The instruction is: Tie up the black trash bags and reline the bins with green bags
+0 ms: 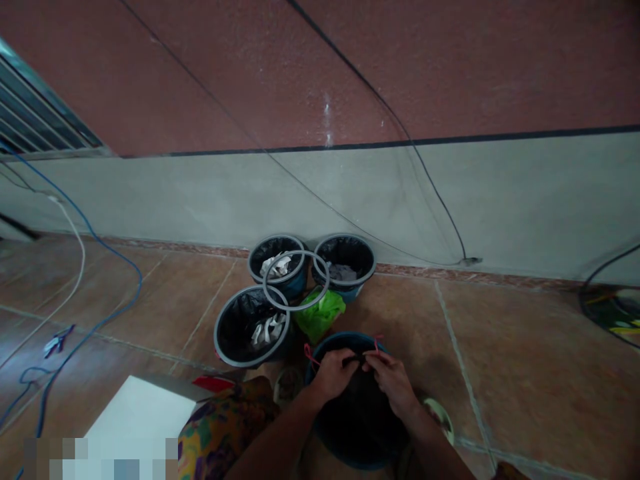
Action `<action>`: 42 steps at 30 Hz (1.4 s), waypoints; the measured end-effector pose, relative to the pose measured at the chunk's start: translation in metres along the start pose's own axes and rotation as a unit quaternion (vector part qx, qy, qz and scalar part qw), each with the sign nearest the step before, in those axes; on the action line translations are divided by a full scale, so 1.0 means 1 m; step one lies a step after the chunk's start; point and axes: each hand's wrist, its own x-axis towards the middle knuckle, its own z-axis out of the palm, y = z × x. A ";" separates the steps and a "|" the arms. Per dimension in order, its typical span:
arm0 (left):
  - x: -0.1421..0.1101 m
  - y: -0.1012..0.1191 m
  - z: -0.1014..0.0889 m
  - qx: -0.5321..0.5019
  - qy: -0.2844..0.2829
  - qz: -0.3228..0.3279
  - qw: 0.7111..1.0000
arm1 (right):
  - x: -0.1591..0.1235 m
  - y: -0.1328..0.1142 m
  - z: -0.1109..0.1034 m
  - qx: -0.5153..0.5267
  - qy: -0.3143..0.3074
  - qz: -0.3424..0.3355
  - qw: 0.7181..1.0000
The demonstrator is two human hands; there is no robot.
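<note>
My left hand (334, 375) and my right hand (393, 381) are close together, fingers pinched on a black plastic bag (364, 410). The bag lies over and within a blue bin (320, 443) in front of me; its far rim shows beyond my hands. A pink string (311, 355) sticks out beside my left hand, and another pink string (377, 343) is by my right hand. My fingers partly hide the edge they grip. Just past the bin is a bright green plastic bag (320, 319).
Beyond stand a near-left bin (224, 319), a far-left bin (251, 261) and a right bin (371, 267), black-lined with scraps inside. A grey ring (296, 309) rests across them. A white box (137, 407), blue cable (135, 293) and pliers-like tool (57, 341) are left.
</note>
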 end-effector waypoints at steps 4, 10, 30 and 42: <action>0.002 -0.004 0.003 -0.007 0.009 -0.011 1.000 | 0.006 0.007 -0.009 -0.035 0.017 -0.045 0.998; 0.004 -0.004 0.004 -0.022 0.023 -0.014 0.999 | 0.011 0.011 -0.011 -0.131 0.006 -0.121 0.984; 0.004 0.003 0.004 0.008 0.041 0.013 0.999 | 0.008 0.011 -0.005 -0.226 0.007 -0.182 0.957; 0.006 0.013 0.001 0.125 0.020 0.012 0.992 | 0.005 0.008 -0.001 -0.483 0.101 -0.202 0.846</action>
